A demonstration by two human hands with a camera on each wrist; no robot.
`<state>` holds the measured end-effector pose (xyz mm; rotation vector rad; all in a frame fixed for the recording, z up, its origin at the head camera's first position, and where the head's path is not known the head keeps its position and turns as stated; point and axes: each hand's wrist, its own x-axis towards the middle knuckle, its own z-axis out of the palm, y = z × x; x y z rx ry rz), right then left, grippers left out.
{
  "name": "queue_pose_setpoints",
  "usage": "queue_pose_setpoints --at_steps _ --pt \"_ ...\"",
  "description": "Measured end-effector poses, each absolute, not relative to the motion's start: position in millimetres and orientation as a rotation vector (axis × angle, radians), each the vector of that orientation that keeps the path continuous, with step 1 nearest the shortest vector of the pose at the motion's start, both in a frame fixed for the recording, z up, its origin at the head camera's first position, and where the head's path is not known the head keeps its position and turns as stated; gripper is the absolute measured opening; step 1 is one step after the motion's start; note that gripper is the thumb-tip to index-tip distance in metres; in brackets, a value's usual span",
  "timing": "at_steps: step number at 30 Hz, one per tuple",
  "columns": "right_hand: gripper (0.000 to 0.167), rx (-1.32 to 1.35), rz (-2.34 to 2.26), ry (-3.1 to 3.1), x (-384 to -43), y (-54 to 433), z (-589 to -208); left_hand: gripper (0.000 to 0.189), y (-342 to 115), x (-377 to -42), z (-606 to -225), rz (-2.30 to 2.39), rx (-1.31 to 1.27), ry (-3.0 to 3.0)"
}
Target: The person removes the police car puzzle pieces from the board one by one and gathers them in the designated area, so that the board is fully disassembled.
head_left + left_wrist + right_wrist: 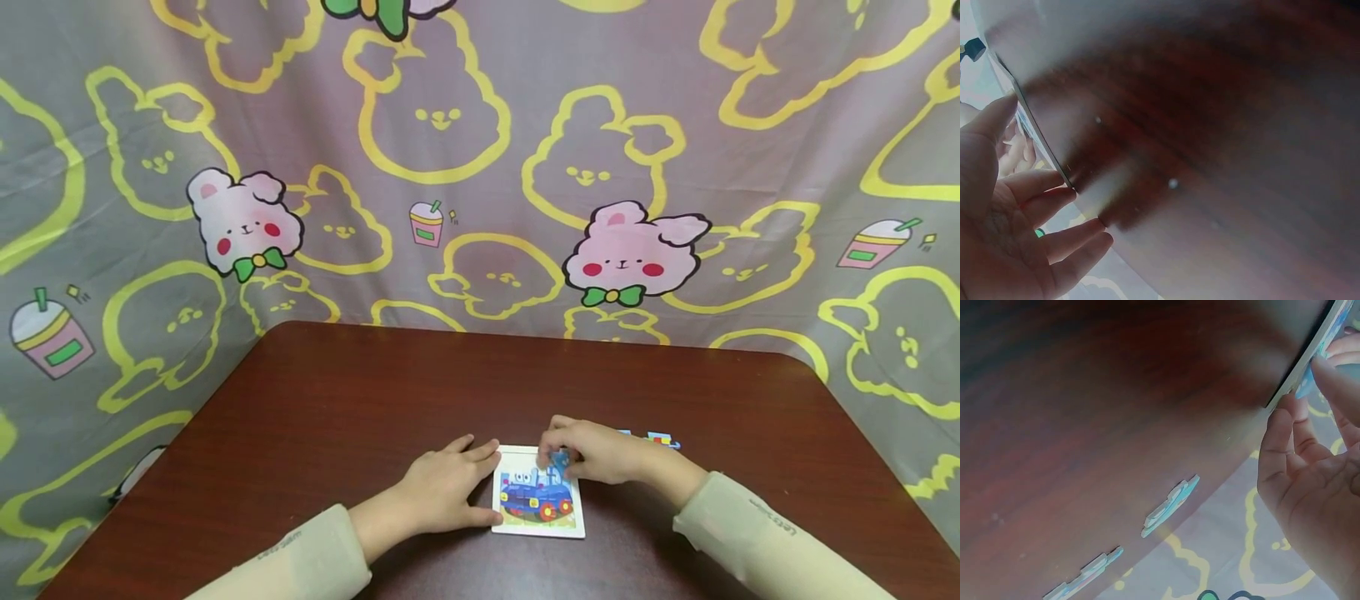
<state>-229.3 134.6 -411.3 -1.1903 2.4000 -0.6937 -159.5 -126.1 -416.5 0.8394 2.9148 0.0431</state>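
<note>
A white-framed jigsaw board (538, 532) with a picture of a blue vehicle with red wheels lies on the table. Along its left side, my left hand (446, 492) steadies the frame, thumb at the lower corner and spread fingers toward the upper one. Over the upper right part of the board, my right hand (600, 450) pinches a blue puzzle piece (1304, 382) between thumb and fingers. That piece is tilted, its lower end close over the board, and fingers partly cover it. The board's top left shows a pale area above the vehicle.
Loose puzzle pieces lie on the brown table (360, 400) beyond my right wrist: one multicoloured piece (660, 439) and another (624, 432) partly hidden by the hand. A patterned curtain (480, 275) hangs behind the table's far edge and around its sides.
</note>
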Motion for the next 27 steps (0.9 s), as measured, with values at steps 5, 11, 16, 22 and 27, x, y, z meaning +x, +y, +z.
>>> queue_pose_setpoints --at_steps 5,11,16,22,27 --pt "0.026 -1.156 -0.741 2.429 -231.2 134.1 -411.8 0.082 -126.3 -159.1 -417.4 0.036 0.832 2.917" --pt "0.019 -1.093 -0.815 2.425 -236.0 135.4 -412.4 0.082 -126.1 -159.1 -417.5 0.03 0.828 2.918" --pt "0.016 -1.088 -0.861 2.399 -238.3 136.6 -412.3 0.081 -126.1 -158.9 -416.8 0.027 0.831 2.918" --pt "0.015 -1.106 -0.907 2.364 -238.2 135.9 -410.6 0.081 -125.6 -158.5 -416.3 0.03 0.828 2.917" --pt "0.014 -1.107 -0.923 2.344 -238.1 134.7 -408.9 0.082 -125.2 -158.5 -415.2 0.041 0.816 2.907"
